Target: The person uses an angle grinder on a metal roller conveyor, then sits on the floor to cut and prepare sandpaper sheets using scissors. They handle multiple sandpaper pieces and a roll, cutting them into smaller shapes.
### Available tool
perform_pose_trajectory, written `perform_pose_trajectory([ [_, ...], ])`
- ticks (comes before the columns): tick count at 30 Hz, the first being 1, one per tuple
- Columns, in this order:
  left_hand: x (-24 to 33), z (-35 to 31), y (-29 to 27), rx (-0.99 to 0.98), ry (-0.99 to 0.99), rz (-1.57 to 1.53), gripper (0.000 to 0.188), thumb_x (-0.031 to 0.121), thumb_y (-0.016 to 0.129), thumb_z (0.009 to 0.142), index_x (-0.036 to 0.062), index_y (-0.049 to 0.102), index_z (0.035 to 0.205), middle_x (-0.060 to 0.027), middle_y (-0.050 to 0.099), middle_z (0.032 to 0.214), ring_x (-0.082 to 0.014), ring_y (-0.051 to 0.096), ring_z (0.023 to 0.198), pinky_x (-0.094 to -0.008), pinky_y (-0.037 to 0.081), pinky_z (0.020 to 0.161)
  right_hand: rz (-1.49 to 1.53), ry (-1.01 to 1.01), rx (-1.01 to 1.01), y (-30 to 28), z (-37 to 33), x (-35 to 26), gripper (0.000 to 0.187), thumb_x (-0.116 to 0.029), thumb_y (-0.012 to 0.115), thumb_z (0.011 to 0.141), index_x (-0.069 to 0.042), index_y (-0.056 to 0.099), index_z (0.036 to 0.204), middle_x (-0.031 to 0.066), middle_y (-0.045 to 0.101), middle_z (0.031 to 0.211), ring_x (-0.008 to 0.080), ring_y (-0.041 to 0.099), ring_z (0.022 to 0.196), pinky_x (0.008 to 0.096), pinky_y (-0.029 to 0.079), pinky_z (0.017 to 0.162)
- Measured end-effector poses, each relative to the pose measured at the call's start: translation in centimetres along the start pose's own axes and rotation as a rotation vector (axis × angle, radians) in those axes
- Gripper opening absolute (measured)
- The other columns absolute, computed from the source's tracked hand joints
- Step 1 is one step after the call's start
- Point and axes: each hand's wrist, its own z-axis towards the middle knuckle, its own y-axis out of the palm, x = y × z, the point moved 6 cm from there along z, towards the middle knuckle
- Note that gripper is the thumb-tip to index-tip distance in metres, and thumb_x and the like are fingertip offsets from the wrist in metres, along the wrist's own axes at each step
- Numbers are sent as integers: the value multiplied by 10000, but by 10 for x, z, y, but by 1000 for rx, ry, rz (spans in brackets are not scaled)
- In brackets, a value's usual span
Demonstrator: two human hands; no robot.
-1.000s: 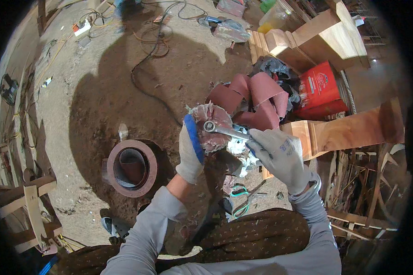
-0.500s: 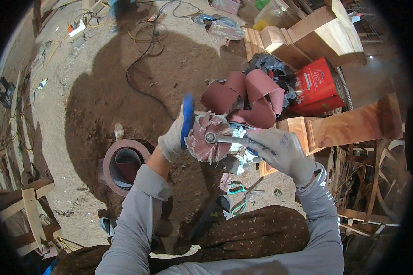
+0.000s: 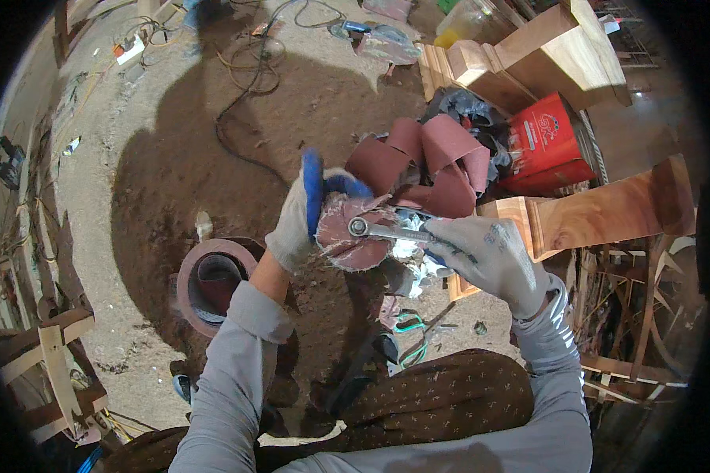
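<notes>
Wrench, metal, one (image 3: 398,232): we find it above the floor (image 3: 170,169), before the person, its ring end at the centre of the disc. Long axis: nearly crosswise; the ring end points left and slightly away from the person, and the shank runs right into the glove.

Sanding disc, pinkish red, one (image 3: 363,254): fringed at the edge, its broad face turned up toward us.

Hands, gloved, two. Right hand (image 3: 485,256): fingers closed about the wrench shank. Left hand (image 3: 293,225): at the disc's left edge, one blue-faced finger (image 3: 312,177) standing up, the others bent to the right along the far edge; whether they pinch the disc, we cannot tell.

Abrasive roll, one (image 3: 188,288): on the floor at left, its hollow end facing up.

Loose abrasive strips (image 3: 454,154): a looped heap beyond the disc, to the right; overlapping, so we cannot count them.

Red can, one (image 3: 546,140): tilted, right of the heap.

Shaped wooden posts, two: one nearer (image 3: 623,206), one farther (image 3: 540,59), both at right.

Green-handled scissors, one (image 3: 418,326): near the knee.
</notes>
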Motion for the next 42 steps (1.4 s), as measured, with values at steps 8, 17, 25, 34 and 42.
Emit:
perform_pose_trajectory([
  [8, -14, -59, 59, 772, 463, 189, 466, 301, 542, 1049, 25, 492, 1421, -123, 584, 1355, -237, 571, 1240, -389, 446, 1064, -53, 10, -6, 1, 1, -5, 230, -314, 682, 958, -125, 727, 1081, 113, 692, 818, 313, 697, 761, 421, 540, 644],
  [17, 19, 10, 23, -260, 451, 668, 580, 444, 689, 914, 2, 606, 1281, -147, 673, 1210, -241, 650, 1101, -408, 487, 1007, -59, -102, -118, -4, 11, 21, 240, -223, 749, 894, -84, 737, 1090, 116, 686, 805, 302, 679, 740, 411, 530, 647],
  [25, -18, -42, 69, 527, 385, -91, 589, 480, 412, 1089, -21, 527, 1377, -164, 627, 1317, -254, 591, 1247, -428, 444, 1097, 159, 31, -19, 19, -4, 42, 299, -225, 739, 917, -49, 733, 1159, 150, 719, 863, 337, 707, 803, 413, 554, 715],
  [34, 39, 15, -8, 220, 504, 1060, 350, 254, 443, 1060, 1, 623, 1222, -148, 691, 1175, -254, 665, 1058, -422, 514, 966, 1, -114, -120, 2, 8, 25, 253, -283, 760, 873, -122, 752, 1068, 78, 666, 779, 285, 638, 714, 416, 488, 627],
  [42, -8, -52, 55, 448, 619, 697, 537, 472, 410, 1089, 1, 638, 1209, -159, 660, 1188, -240, 630, 1122, -387, 479, 1012, 105, -25, -36, 22, -9, 36, 281, -285, 763, 863, -124, 755, 1093, 58, 667, 793, 273, 643, 758, 412, 489, 656],
])
